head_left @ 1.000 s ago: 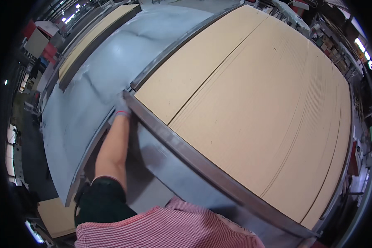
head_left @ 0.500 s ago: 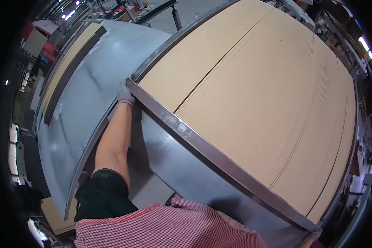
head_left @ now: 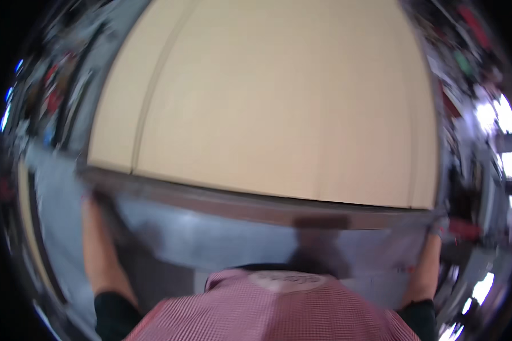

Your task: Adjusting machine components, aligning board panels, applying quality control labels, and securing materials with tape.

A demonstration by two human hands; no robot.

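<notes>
Across the near half of the view, a large tan board (head_left: 267, 96) lies flat in a grey metal frame (head_left: 256, 206). Left hand (head_left: 94, 199) meets the frame's near-left corner; right hand (head_left: 441, 227) (gloved) meets its near-right corner. Motion blur hides each grip: closure cannot be told.

Torso: your red-and-white checked garment (head_left: 279, 312) with a pale round patch.
Sleeves: your black sleeves (head_left: 115, 310), forearms bare.

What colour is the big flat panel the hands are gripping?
Pale beige panel, with a dark grey metal edge; head view.
</notes>
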